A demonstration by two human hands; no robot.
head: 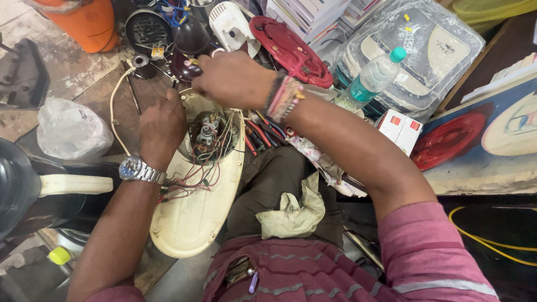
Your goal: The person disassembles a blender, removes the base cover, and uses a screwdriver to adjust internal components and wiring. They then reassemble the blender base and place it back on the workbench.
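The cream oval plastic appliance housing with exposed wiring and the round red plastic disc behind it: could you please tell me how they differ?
The cream oval plastic housing is long and lies open, red and dark wires showing inside; the round red plastic disc shows no wiring. The housing sits under the left hand and the right hand; no hand touches the disc, which lies tilted among the clutter. Both are moulded plastic parts.

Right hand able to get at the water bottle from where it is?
Probably yes. The right hand is at the top of the cream appliance housing; the water bottle lies uncovered to its right on the wrapped appliance, nothing between.
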